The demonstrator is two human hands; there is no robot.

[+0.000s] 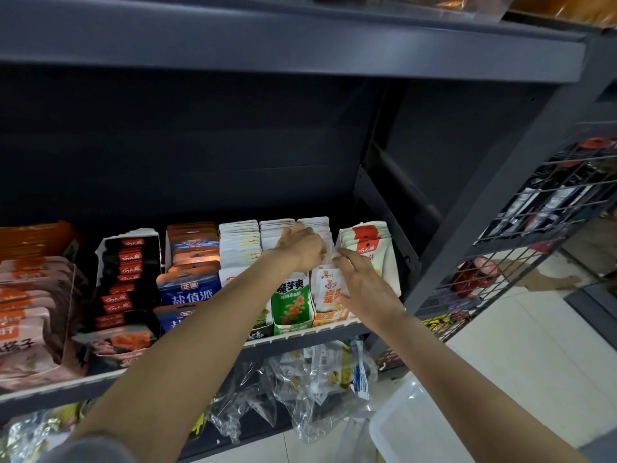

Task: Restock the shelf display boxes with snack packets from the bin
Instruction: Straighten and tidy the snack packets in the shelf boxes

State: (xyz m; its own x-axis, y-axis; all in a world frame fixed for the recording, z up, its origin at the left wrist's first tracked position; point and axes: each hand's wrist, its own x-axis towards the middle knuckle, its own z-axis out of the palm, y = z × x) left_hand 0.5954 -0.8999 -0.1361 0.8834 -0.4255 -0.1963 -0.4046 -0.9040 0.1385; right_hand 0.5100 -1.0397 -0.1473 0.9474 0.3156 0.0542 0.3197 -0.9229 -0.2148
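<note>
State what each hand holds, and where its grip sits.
Left hand pinches the top edge of white snack packets in the orange display box. Right hand rests open-fingered against the packets' right side; no clear grip there.

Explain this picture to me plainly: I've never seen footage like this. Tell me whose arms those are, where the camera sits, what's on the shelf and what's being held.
There is no machine here. A person wears a camera on the head, looking forward and down, so the two bare arms are their own. The left hand and the right hand meet over an orange display box on a dark shelf, handling the white-and-orange snack packets standing in it. How firmly either hand grips them is hard to tell. Beside it stands a box of green packets, and farther left blue packets and black ones. The clear plastic bin sits on the floor at lower right.
</note>
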